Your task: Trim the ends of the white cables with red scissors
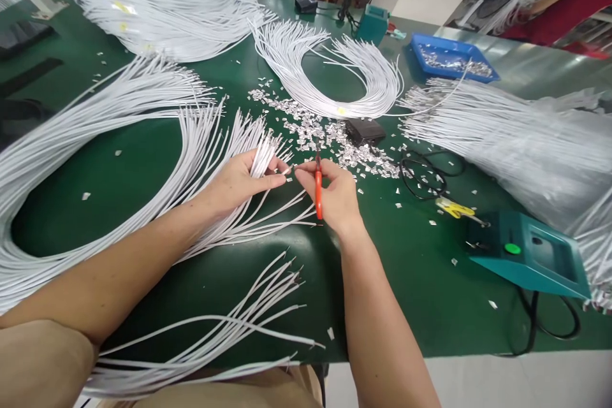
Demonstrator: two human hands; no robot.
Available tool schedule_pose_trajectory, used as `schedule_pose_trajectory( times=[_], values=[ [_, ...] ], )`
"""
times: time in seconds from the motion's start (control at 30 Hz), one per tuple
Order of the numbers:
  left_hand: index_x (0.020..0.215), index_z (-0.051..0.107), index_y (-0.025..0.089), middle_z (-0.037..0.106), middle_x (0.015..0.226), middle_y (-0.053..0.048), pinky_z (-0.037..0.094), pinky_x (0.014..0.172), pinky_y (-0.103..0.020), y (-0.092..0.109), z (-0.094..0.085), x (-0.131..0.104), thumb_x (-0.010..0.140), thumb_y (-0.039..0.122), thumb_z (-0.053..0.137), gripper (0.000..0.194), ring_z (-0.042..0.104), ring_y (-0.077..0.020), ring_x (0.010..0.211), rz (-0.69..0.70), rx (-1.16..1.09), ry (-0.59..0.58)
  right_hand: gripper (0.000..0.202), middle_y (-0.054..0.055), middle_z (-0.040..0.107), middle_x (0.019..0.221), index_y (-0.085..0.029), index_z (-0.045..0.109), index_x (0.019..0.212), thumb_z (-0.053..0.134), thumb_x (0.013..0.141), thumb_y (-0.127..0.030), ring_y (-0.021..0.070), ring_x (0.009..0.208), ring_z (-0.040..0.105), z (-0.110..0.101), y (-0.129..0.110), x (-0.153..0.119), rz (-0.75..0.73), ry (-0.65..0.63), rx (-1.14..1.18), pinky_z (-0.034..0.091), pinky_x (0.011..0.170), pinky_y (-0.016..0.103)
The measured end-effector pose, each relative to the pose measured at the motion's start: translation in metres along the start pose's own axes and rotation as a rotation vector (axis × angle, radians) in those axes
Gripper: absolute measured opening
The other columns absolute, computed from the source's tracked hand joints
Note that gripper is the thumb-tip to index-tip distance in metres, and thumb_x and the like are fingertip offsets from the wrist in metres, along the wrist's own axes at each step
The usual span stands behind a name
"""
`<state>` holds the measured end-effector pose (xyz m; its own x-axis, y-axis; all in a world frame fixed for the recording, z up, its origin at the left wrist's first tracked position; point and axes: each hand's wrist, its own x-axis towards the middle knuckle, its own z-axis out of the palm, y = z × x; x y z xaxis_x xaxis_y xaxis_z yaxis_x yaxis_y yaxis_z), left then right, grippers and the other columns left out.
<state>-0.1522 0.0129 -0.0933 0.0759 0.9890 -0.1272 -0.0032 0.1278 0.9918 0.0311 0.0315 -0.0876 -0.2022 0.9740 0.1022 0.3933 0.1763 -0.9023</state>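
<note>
My left hand [246,178] is closed around a bunch of white cables [264,156], their cut ends fanning up past the fingers. One cable end pokes out between its thumb and fingertips. Close on the right, my right hand [337,194] grips small red-handled cutters [319,194], whose dark tip points away from me. Its thumb and fingertip come together just beside that cable end; whether they touch it I cannot tell. Loose cables [268,226] run out beneath my left hand. Just beyond both hands lie many small whitish scraps [306,127] on the green tabletop [401,312].
Cable coils [329,102] and a large bundle [167,0] lie at the back. On the right are a wrapped cable bundle [535,134], a teal device [526,255] with a yellow clip [454,208], and a blue tray [452,57]. A black block [364,132] sits among the scraps.
</note>
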Motion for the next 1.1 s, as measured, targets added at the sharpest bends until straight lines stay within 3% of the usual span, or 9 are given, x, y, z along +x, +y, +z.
schedule_pose_trajectory(
  times=[0.07, 0.17, 0.33, 0.63, 0.97, 1.1],
  values=[
    [0.078, 0.056, 0.017, 0.068, 0.104, -0.004, 0.047, 0.075, -0.028, 0.001, -0.001, 0.0, 0.066, 0.031, 0.078, 0.028, 0.061, -0.0141, 0.079, 0.018, 0.024, 0.03, 0.016, 0.001, 0.062, 0.073, -0.018, 0.068, 0.073, 0.062, 0.077, -0.032, 0.014, 0.065, 0.052, 0.0, 0.003, 0.0, -0.032, 0.068, -0.284, 0.039, 0.067, 0.03],
    [0.081, 0.059, 0.016, 0.069, 0.103, -0.005, 0.047, 0.075, -0.029, 0.0, -0.002, 0.001, 0.065, 0.034, 0.078, 0.03, 0.061, -0.0152, 0.079, -0.003, 0.048, 0.061, 0.021, 0.0, 0.057, 0.065, -0.018, 0.059, 0.062, 0.061, 0.077, -0.032, 0.0122, 0.059, 0.045, 0.004, 0.007, 0.001, -0.058, 0.025, -0.491, 0.034, 0.064, 0.029],
    [0.08, 0.06, 0.016, 0.068, 0.092, -0.003, 0.045, 0.072, -0.027, -0.001, -0.002, 0.002, 0.064, 0.033, 0.081, 0.032, 0.06, -0.0145, 0.078, 0.0, 0.005, 0.055, 0.03, -0.001, 0.054, 0.065, -0.018, 0.048, 0.056, 0.059, 0.08, -0.033, 0.0102, 0.055, 0.039, 0.012, 0.008, -0.001, -0.077, -0.024, -0.567, 0.028, 0.061, 0.029],
    [0.078, 0.062, 0.016, 0.067, 0.085, 0.0, 0.044, 0.072, -0.027, -0.001, -0.002, 0.003, 0.066, 0.028, 0.082, 0.027, 0.058, -0.0132, 0.076, 0.037, 0.003, 0.059, 0.027, 0.0, 0.058, 0.069, -0.018, 0.057, 0.064, 0.057, 0.085, -0.034, 0.012, 0.061, 0.047, 0.015, 0.01, -0.003, -0.118, -0.051, -0.632, 0.026, 0.061, 0.029],
    [0.08, 0.066, 0.016, 0.072, 0.088, -0.004, 0.048, 0.079, -0.032, -0.002, -0.002, 0.004, 0.066, 0.033, 0.079, 0.025, 0.065, -0.0195, 0.082, 0.101, 0.231, 0.128, 0.027, 0.005, 0.063, 0.073, -0.017, 0.063, 0.07, 0.054, 0.089, -0.033, 0.0163, 0.07, 0.055, 0.015, 0.014, -0.003, -0.187, -0.032, -0.81, 0.027, 0.062, 0.03],
    [0.077, 0.064, 0.017, 0.072, 0.082, -0.002, 0.05, 0.074, -0.031, -0.002, -0.002, 0.004, 0.066, 0.034, 0.079, 0.025, 0.066, -0.0182, 0.076, 0.146, 0.294, 0.163, 0.028, 0.005, 0.063, 0.074, -0.017, 0.064, 0.072, 0.053, 0.091, -0.035, 0.0174, 0.072, 0.056, 0.017, 0.015, -0.003, -0.209, -0.039, -0.834, 0.029, 0.063, 0.031]
  ],
)
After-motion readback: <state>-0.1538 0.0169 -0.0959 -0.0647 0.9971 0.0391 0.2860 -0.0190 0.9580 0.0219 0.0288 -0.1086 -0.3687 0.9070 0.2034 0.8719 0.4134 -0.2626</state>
